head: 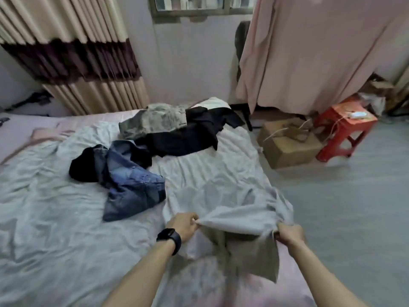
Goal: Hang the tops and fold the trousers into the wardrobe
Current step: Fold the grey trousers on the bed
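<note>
At lower centre, the left hand [183, 226] and right hand [290, 237] each pinch an edge of a pale garment [232, 209] on the bed [55, 218]; jeans [130, 185] lie crumpled mid-frame.

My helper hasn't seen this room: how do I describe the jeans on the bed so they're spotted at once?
Find the bed with the crumpled pale sheet. Clothes trail from its far edge to the middle; the jeans end that trail, left of the held pale garment. They alone are faded blue denim, beside black pieces.
</note>
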`<action>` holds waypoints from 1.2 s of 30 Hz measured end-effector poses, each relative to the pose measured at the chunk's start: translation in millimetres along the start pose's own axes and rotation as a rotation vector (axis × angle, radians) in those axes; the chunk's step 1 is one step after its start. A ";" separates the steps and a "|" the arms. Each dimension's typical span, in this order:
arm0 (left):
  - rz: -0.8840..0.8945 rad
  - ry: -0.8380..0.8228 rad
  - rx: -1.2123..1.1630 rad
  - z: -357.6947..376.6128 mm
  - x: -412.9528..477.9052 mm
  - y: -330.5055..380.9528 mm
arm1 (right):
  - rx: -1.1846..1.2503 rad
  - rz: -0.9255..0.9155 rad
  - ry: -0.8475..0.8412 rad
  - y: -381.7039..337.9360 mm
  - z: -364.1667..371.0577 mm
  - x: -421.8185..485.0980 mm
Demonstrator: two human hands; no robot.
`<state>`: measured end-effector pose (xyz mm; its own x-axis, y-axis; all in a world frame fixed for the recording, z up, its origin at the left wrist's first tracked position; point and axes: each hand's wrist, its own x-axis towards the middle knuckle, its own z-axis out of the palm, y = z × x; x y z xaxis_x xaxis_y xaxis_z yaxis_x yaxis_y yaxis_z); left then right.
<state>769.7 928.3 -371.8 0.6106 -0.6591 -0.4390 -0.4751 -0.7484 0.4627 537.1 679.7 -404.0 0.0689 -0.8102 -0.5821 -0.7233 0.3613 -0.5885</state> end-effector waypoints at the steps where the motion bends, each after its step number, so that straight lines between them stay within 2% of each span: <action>1: -0.023 -0.024 0.013 20.1 -8.4 0.6 | -0.054 0.032 -0.060 33.1 3.3 -2.4; 5: -0.104 -0.101 0.073 92.5 -37.1 7.0 | -0.269 0.144 -0.285 126.6 3.1 -14.7; 8: -0.167 -0.244 0.064 127.4 -53.8 3.9 | -0.435 0.065 -0.344 140.5 4.4 -20.2; 10: -0.225 -0.299 -0.010 139.6 -63.7 -2.8 | -0.451 -0.011 -0.396 130.4 9.5 -24.4; 13: -0.290 -0.271 -0.125 150.2 -74.8 -17.1 | -0.444 -0.138 -0.461 115.8 22.8 -31.9; 17: -0.375 -0.150 -0.236 145.6 -69.2 -47.7 | -0.454 -0.261 -0.535 84.3 57.3 -42.4; 20: -0.437 -0.064 -0.298 132.2 -47.9 -79.2 | -0.446 -0.328 -0.523 49.4 98.2 -36.7; 23: -0.470 -0.016 -0.371 115.2 -8.0 -110.1 | -0.402 -0.350 -0.442 8.0 144.3 -13.1; 28: -0.433 0.023 -0.398 90.0 65.5 -138.4 | -0.514 -0.362 -0.227 -43.0 192.6 45.6; 30: -0.396 0.008 -0.403 88.5 100.2 -146.4 | -0.518 -0.303 -0.192 -53.0 210.0 79.7; 33: -0.314 -0.014 -0.414 87.8 143.2 -142.6 | -0.290 -0.140 -0.236 -61.3 225.6 124.5; 36: -0.235 -0.033 -0.402 91.8 179.4 -129.4 | -0.085 -0.033 -0.208 -54.7 240.5 160.8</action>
<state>882.6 900.1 -581.2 0.6489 -0.4822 -0.5886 -0.0394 -0.7938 0.6069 752.9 640.6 -600.3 0.2274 -0.7048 -0.6720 -0.7731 0.2890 -0.5647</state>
